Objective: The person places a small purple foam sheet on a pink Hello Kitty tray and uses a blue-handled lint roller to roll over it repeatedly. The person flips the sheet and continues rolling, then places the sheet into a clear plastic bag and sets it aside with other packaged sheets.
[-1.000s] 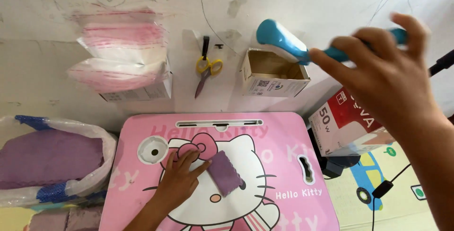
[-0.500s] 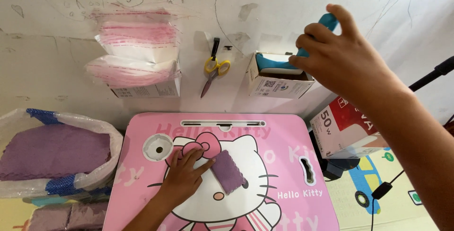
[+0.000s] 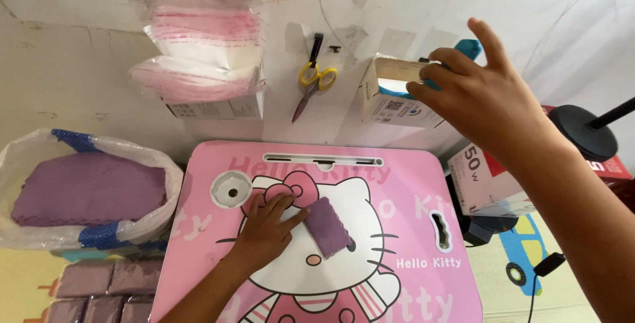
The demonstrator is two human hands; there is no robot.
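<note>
My left hand (image 3: 268,230) lies flat on the pink cartoon-cat folding table (image 3: 410,197), its fingertips touching the left edge of a small folded purple cloth (image 3: 327,227). My right hand (image 3: 486,101) is raised at an open cardboard box (image 3: 390,101) fixed to the wall, fingers spread. A blue-handled tool (image 3: 471,48) stands in that box, its top showing behind my fingers. I cannot see any finger closed around it.
Yellow-handled scissors (image 3: 314,78) hang on the wall beside a box of clear pink-edged bags (image 3: 205,52). A plastic sack of purple cloths (image 3: 86,187) sits left of the table, with folded purple cloths (image 3: 106,290) below it. A red-and-white carton (image 3: 483,177) and a black stand (image 3: 582,131) are at the right.
My right hand carried the blue-handled tool left and down into the wall box, then spread its fingers off it. My left hand and the purple cloth stayed put.
</note>
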